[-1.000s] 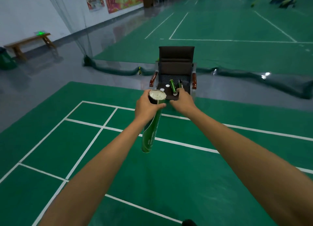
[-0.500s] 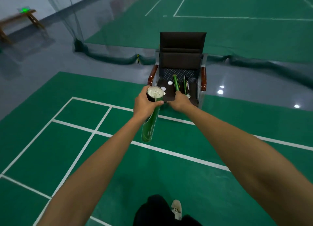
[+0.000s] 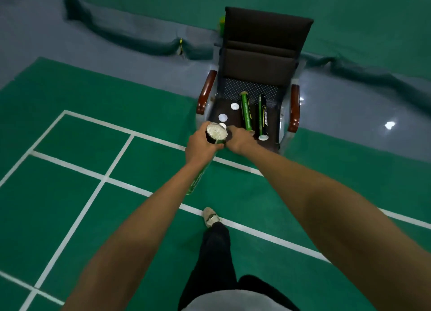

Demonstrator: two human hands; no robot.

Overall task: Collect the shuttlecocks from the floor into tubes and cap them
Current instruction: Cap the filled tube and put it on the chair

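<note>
Now, left hand (image 3: pixel 200 145) grips filled tube (image 3: pixel 216 134) near open rim, tilted; right hand (image 3: pixel 238 139) just beside rim, at chair seat (image 3: pixel 234 121) front edge, finger state unclear. Beyond on seat: loose caps (image 3: pixel 223 117), two tubes (image 3: pixel 246 112).

The left hand (image 3: pixel 200 145) grips an open tube (image 3: pixel 197 181) full of shuttlecocks (image 3: pixel 217 131). The right hand (image 3: pixel 240 140) is at the near edge of the chair (image 3: pixel 263 44) seat, beside white caps (image 3: pixel 223 117).

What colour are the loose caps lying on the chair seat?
White; the caps show best in the head view.
</note>
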